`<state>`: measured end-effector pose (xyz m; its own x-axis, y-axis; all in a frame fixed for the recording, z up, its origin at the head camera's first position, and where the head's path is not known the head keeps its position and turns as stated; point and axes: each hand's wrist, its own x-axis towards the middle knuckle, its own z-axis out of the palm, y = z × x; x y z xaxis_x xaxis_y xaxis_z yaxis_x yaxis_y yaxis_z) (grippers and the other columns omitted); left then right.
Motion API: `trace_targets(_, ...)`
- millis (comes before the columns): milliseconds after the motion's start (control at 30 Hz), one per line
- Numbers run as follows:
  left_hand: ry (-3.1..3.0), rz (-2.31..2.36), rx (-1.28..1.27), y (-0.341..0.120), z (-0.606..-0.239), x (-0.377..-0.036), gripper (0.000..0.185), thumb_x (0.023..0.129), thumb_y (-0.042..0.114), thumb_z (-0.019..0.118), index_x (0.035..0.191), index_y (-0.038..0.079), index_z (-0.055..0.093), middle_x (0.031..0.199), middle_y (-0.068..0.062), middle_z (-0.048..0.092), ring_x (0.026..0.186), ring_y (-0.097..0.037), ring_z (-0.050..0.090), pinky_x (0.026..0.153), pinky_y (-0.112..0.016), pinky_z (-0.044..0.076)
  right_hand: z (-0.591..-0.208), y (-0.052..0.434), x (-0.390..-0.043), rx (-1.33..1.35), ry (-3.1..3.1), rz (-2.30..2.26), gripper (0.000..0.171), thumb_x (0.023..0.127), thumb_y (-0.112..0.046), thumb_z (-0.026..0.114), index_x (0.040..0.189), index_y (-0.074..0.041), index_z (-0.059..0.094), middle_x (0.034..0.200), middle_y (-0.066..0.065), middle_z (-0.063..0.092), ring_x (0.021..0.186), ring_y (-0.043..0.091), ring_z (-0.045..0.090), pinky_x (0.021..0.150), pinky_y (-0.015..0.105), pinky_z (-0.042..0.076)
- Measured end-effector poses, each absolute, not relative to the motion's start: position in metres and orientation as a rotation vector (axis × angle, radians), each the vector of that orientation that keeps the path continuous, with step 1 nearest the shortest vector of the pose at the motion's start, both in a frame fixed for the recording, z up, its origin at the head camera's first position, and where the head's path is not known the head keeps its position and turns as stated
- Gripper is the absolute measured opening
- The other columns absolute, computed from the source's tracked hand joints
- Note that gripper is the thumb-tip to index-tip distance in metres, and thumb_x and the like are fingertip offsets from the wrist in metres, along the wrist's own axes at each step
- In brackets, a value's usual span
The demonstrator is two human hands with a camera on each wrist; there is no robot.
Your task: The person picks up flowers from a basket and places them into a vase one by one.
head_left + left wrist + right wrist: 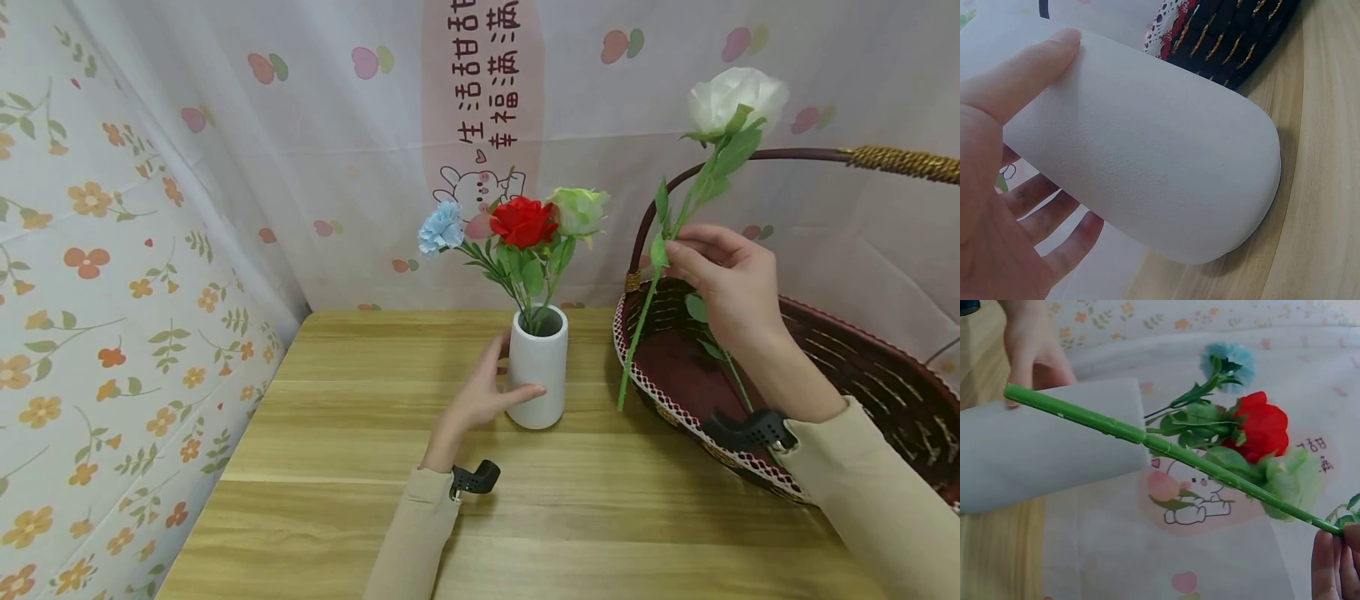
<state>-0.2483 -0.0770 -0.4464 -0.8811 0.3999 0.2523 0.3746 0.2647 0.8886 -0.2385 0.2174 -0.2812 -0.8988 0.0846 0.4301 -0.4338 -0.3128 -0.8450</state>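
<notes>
Head view: three flowers already stand in the vase, which the left hand grips, fingers curled round it. The right hand pinches a white rose by its stem above the basket, apparently not yet placed.

Wooden table: vase, basket

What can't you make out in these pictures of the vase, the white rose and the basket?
- White rose bloom: outside the right wrist view; only its stem shows.
- Vase mouth: cut off in the left wrist view by the left hand.
- Basket far side: cut by the head view's right edge and hidden behind the right hand and its sleeve.
</notes>
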Motion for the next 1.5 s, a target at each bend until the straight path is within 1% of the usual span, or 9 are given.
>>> trace_targets(133, 2.477, 1.733, 0.754, -0.077, -0.445, -0.248, 0.09, 0.085, 0.03, 0.084, 0.155, 0.015, 0.03, 0.147, -0.005, 0.044, 0.133, -0.021, 0.043, 0.106, -0.043, 0.043, -0.272, 0.214, -0.243, 0.42, -1.487, 2.345, 0.014, 0.088, 0.01, 0.071, 0.102, 0.007, 0.071, 0.085, 0.011, 0.073, 0.073, 0.02, 0.072, 0.074, 0.029, 0.06)
trace_targets(233, 2.474, 1.733, 0.753, -0.077, -0.445, -0.247, 0.09, 0.085, 0.03, 0.084, 0.156, 0.014, 0.03, 0.147, -0.006, 0.044, 0.133, -0.023, 0.043, 0.106, -0.043, 0.043, -0.268, 0.212, -0.246, 0.422, -1.424, 2.381, 0.014, 0.088, 0.012, 0.07, 0.102, 0.01, 0.07, 0.086, 0.013, 0.072, 0.077, 0.021, 0.072, 0.075, 0.031, 0.06)
trace_targets(400, 2.466, 1.741, 0.766, -0.077, -0.445, -0.247, 0.09, 0.085, 0.029, 0.084, 0.156, 0.013, 0.03, 0.147, -0.007, 0.044, 0.134, -0.027, 0.043, 0.106, -0.044, 0.043, -0.262, 0.206, -0.251, 0.408, -1.384, 2.366, 0.014, 0.087, 0.011, 0.071, 0.101, 0.01, 0.07, 0.087, 0.014, 0.072, 0.078, 0.022, 0.071, 0.075, 0.031, 0.06)
trace_targets(600, 2.459, 1.749, 0.772, -0.078, -0.446, -0.248, 0.091, 0.085, 0.028, 0.084, 0.156, 0.014, 0.029, 0.148, -0.006, 0.044, 0.134, -0.027, 0.042, 0.106, -0.045, 0.043, -0.253, 0.199, -0.256, 0.378, -1.32, 2.362, 0.02, 0.083, 0.01, 0.076, 0.102, 0.012, 0.069, 0.088, 0.016, 0.07, 0.077, 0.024, 0.07, 0.075, 0.032, 0.06)
trace_targets(767, 2.459, 1.752, 0.775, -0.078, -0.446, -0.248, 0.09, 0.085, 0.027, 0.084, 0.155, 0.013, 0.03, 0.147, -0.007, 0.044, 0.133, -0.026, 0.043, 0.107, -0.048, 0.042, -0.248, 0.193, -0.262, 0.369, -1.242, 2.375, 0.022, 0.082, 0.012, 0.076, 0.102, 0.013, 0.067, 0.089, 0.017, 0.068, 0.076, 0.025, 0.069, 0.074, 0.033, 0.061)
trace_targets(900, 2.462, 1.748, 0.779, -0.078, -0.447, -0.248, 0.09, 0.085, 0.027, 0.084, 0.155, 0.013, 0.03, 0.146, -0.007, 0.044, 0.133, -0.026, 0.043, 0.106, -0.047, 0.043, -0.247, 0.19, -0.266, 0.379, -1.212, 2.348, 0.024, 0.08, 0.012, 0.078, 0.101, 0.013, 0.066, 0.088, 0.018, 0.067, 0.075, 0.025, 0.068, 0.073, 0.033, 0.061)
trace_targets(1100, 2.471, 1.739, 0.78, -0.078, -0.447, -0.249, 0.09, 0.085, 0.027, 0.084, 0.155, 0.014, 0.031, 0.147, -0.006, 0.045, 0.134, -0.027, 0.043, 0.105, -0.044, 0.044, -0.25, 0.186, -0.271, 0.373, -1.221, 2.306, 0.026, 0.079, 0.008, 0.08, 0.101, 0.012, 0.067, 0.086, 0.016, 0.066, 0.072, 0.025, 0.068, 0.074, 0.031, 0.06)
trace_targets(1333, 2.461, 1.75, 0.769, -0.078, -0.446, -0.248, 0.09, 0.085, 0.028, 0.084, 0.156, 0.013, 0.029, 0.147, -0.007, 0.044, 0.134, -0.028, 0.042, 0.107, -0.051, 0.042, -0.252, 0.181, -0.274, 0.362, -1.251, 2.287, 0.024, 0.081, 0.006, 0.08, 0.101, 0.01, 0.067, 0.086, 0.015, 0.066, 0.072, 0.024, 0.068, 0.075, 0.032, 0.06)
trace_targets(1500, 2.47, 1.741, 0.767, -0.078, -0.445, -0.248, 0.091, 0.085, 0.029, 0.084, 0.156, 0.013, 0.029, 0.147, -0.007, 0.044, 0.133, -0.026, 0.043, 0.107, -0.047, 0.043, -0.26, 0.174, -0.274, 0.352, -1.304, 2.275, 0.021, 0.082, 0.006, 0.079, 0.1, 0.008, 0.068, 0.087, 0.013, 0.067, 0.071, 0.023, 0.069, 0.076, 0.031, 0.06)
